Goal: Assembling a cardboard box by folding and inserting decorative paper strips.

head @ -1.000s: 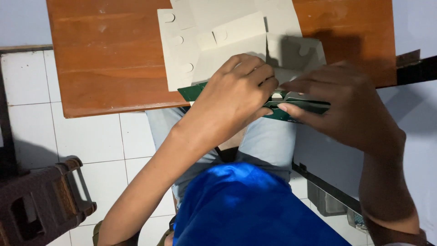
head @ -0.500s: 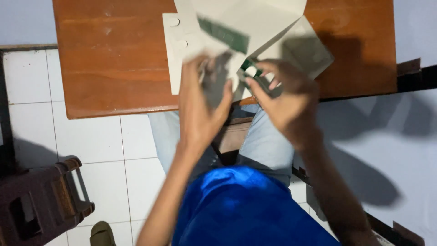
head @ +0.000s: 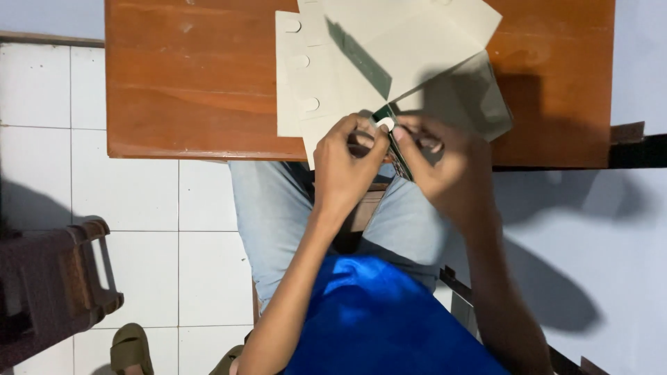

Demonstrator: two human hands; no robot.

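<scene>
Lowered since before, both hands, left hand (head: pixel 347 167) and right hand (head: pixel 445 163), pinched on cardboard piece (head: pixel 410 62).

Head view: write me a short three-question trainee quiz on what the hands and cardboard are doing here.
1. True or false: the left hand and the right hand both grip the folded cardboard piece at its near edge.
2. What does the cardboard piece rest over? A. the wooden table B. the tiled floor C. the plastic stool
3. Fill in: the round cut-outs run along the piece's ____ side as seen in the picture.

Key: 1 true; 2 A; 3 left.
</scene>
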